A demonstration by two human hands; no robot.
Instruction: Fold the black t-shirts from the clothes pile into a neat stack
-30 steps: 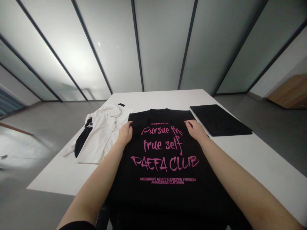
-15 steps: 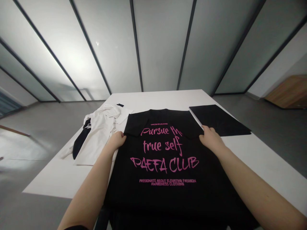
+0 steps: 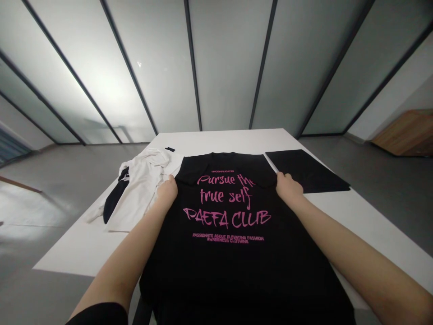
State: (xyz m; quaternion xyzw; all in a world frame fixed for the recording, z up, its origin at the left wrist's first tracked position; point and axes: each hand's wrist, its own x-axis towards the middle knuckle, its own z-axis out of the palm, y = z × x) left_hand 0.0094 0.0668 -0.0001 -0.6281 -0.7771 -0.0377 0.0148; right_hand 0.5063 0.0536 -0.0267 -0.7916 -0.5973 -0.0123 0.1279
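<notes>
A black T-shirt (image 3: 230, 266) with pink lettering is spread in front of me, its collar at the far end and its lower part reaching past the near table edge. My left hand (image 3: 167, 192) is closed on its left edge, close to the sleeve. On the opposite side my right hand (image 3: 289, 187) pinches the right edge at the sleeve. Both sleeves lie turned inward over the chest, the right one covering the end of a printed line. My fingertips are partly hidden by the cloth and the backs of my hands.
The shirt lies over a white table (image 3: 216, 140). Left of it is a crumpled pile of white clothing (image 3: 135, 189) with a dark piece (image 3: 115, 201) beneath. At right lies a flat, folded black garment (image 3: 304, 171). A wooden panel (image 3: 409, 133) stands on the floor far right.
Both hands have moved slightly away from me, carrying the black T-shirt's upper part and print farther up the table. Both grips stay closed.
</notes>
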